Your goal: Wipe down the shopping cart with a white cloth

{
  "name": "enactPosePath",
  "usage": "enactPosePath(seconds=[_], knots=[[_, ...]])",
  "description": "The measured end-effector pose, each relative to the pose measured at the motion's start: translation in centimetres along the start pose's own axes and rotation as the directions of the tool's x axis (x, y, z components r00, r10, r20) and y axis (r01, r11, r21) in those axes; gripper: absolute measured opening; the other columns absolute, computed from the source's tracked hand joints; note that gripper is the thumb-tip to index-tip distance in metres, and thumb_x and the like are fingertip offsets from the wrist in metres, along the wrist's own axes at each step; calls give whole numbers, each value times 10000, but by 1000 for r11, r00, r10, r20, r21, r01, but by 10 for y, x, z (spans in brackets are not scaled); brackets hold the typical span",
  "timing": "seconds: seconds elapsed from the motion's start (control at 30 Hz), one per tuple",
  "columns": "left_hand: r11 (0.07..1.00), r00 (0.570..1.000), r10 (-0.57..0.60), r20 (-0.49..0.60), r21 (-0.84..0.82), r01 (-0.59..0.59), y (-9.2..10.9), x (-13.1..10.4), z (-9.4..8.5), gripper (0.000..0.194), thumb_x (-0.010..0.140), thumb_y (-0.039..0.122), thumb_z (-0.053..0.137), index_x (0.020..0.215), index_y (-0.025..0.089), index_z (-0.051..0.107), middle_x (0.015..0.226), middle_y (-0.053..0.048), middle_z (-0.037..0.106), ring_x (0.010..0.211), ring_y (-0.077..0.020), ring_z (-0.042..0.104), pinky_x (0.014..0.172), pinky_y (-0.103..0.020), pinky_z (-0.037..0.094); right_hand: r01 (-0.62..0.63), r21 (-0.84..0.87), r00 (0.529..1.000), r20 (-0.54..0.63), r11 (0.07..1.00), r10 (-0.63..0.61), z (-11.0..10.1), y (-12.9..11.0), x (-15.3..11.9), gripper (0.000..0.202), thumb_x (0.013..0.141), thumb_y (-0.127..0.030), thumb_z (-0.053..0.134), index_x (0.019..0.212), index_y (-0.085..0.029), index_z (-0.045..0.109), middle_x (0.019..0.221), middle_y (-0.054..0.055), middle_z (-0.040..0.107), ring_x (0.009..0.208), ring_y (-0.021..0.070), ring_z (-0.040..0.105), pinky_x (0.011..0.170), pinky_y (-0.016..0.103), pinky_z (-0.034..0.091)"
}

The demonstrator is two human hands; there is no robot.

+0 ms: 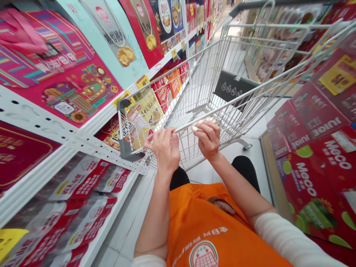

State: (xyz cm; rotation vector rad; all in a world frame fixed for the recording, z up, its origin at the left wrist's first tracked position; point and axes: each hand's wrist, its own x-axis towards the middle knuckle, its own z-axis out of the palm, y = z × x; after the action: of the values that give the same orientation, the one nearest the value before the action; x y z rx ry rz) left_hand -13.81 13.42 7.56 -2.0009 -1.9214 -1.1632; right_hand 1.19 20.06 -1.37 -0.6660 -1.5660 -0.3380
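A wire shopping cart (191, 122) stands in front of me, its basket bare metal mesh with a dark sign panel (236, 89) at the far end. My left hand (165, 150) is closed over the cart's near top rail, close to its grey corner bumper (130, 154). Further along the same rail, my right hand (208, 138) presses a crumpled white cloth (204, 122) against the metal. Most of the cloth is hidden under the fingers, so its exact kind is hard to tell.
White shelving (83, 137) with gift boxes and packs runs close along the left. Stacked red Meco drink cartons (308, 181) stand close on the right. The tiled aisle floor (125, 218) continues beyond the cart. An orange apron (200, 222) covers my front.
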Motion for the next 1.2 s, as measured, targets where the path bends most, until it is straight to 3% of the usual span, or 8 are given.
enactPosePath(seconds=[0.13,0.3,0.4,0.53,0.73,0.93,1.1,1.2], knots=[[997,997,-73,14,-12,74,17,5,-3,633,1061,578,124,995,256,665,1062,-73,739,1104,-281,589,1044,-516,260,35,0,995,89,999,-35,-4,5,-5,193,960,-89,602,994,-249,705,1075,39,776,1137,177,658,984,363,558],[995,999,18,31,-99,-15,35,14,7,638,1063,566,120,1189,259,664,1216,-82,728,1182,-261,582,1065,-479,316,-27,-14,998,54,1000,28,-4,6,1,178,970,-124,597,977,-263,709,1105,38,769,1162,195,660,1013,408,553],[989,997,58,53,-141,-50,41,19,18,667,1067,545,89,1208,251,671,1242,-80,726,1193,-246,591,1057,-456,340,-13,-20,998,68,1000,14,-2,9,5,173,984,-146,582,995,-257,714,1106,45,774,1162,200,666,1018,418,553],[989,996,64,69,-140,-53,42,22,31,699,1070,522,47,1197,259,682,1178,-65,752,1121,-228,628,1062,-457,306,59,-17,989,139,998,-56,-9,12,4,205,987,-99,551,1008,-227,710,1038,57,785,1105,181,683,960,369,565],[988,999,45,9,-146,-44,40,22,36,757,1054,563,2,1127,263,694,1061,-44,760,1027,-221,638,1011,-452,292,-9,-58,999,-40,998,7,-11,23,18,184,977,-121,584,979,-254,711,1096,40,771,1154,189,664,1006,401,558],[989,997,72,2,-133,-71,39,22,38,759,1048,581,8,1131,259,691,1059,-44,760,984,-222,625,993,-449,277,32,-32,994,104,999,-29,-14,29,4,208,971,-76,558,956,-227,700,1024,47,781,1075,174,683,971,368,568],[993,998,54,-21,-102,-56,40,21,41,755,1046,582,3,1126,270,687,1053,-41,757,993,-221,611,994,-445,255,-72,-61,997,34,996,74,-18,37,13,206,985,-123,560,968,-271,702,1106,33,760,1160,194,656,1056,425,542],[994,997,69,-26,-81,-71,41,21,41,756,1048,574,-2,1131,266,684,1037,-39,754,983,-215,606,990,-438,251,-63,-54,998,16,997,64,-16,42,13,210,986,-119,558,980,-278,694,1109,21,756,1166,184,645,1064,414,542]])
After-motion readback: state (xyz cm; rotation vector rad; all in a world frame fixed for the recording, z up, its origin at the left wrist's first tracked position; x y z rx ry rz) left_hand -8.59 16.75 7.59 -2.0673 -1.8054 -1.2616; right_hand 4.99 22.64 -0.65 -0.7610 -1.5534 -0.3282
